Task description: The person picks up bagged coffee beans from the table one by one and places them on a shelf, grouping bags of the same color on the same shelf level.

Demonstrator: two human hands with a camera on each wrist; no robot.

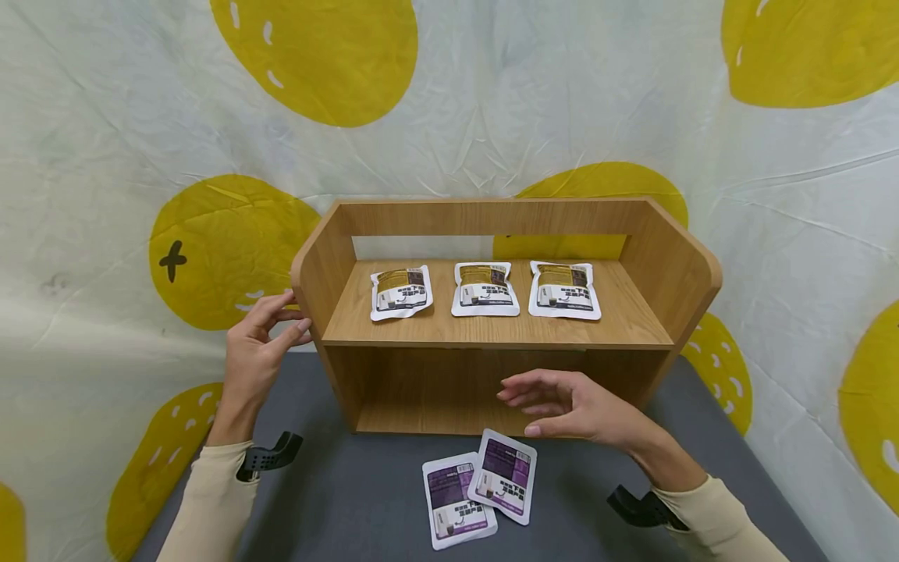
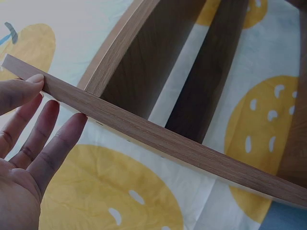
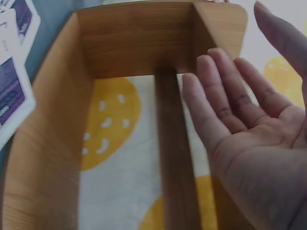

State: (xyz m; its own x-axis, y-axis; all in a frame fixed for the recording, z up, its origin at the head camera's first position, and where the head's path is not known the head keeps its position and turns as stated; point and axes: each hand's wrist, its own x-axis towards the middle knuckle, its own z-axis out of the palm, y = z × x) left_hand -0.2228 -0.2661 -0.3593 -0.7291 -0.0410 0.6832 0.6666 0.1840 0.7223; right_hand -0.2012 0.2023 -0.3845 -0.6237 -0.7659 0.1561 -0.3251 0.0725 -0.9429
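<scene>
A two-level wooden shelf point(image 1: 492, 334) stands on a dark grey table. My left hand point(image 1: 256, 351) touches its left side panel point(image 2: 139, 122), with straight fingers at the outer face and the thumb on the front edge. My right hand point(image 1: 572, 410) hovers in front of the lower compartment, fingers relaxed and holding nothing. Just below it, a purple-labelled white pouch point(image 1: 504, 476) partly overlaps another purple-labelled pouch point(image 1: 456, 499) on the table. On the upper level, three pouches with brown-yellow labels lie in a row: left point(image 1: 402, 293), middle point(image 1: 485, 289), right point(image 1: 565, 291).
Behind the shelf hangs a pale cloth point(image 1: 463, 94) with large yellow fruit shapes. The dark grey table point(image 1: 337, 499) extends in front and to both sides. The shelf's lower board point(image 1: 421, 421) lies behind the pouches. A dark band is on each wrist.
</scene>
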